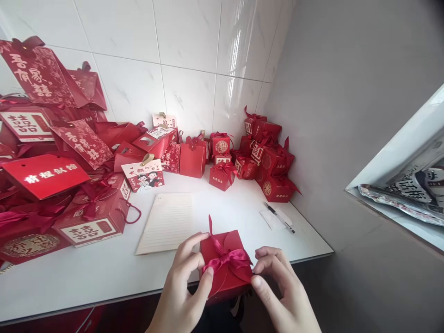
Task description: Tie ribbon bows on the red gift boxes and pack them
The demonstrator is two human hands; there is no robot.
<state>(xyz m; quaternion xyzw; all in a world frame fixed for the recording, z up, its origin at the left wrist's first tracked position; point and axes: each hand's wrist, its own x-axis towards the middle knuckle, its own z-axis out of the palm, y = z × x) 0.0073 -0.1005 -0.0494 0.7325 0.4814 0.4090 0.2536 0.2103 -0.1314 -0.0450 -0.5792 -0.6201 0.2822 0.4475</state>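
Observation:
A small red gift box (224,286) with overlapping curved lid flaps is at the front edge of the table, close to me. Across its top lies a shiny crimson ribbon bow (230,260), one tail pointing up at the far left corner. My left hand (189,282) grips the box's left side, its thumb against the left loop of the bow. At the right side my right hand (279,284) has thumb and fingers closed together by the tip of the right loop; the exact pinch is partly hidden.
Red gift boxes and bags (90,210) are heaped on the left. Smaller red boxes (274,162) are stacked by the right wall. A lined notepad (169,222) lies behind my left hand, and a black pen (280,216) on white paper lies further right. A shelf (391,210) juts out at right.

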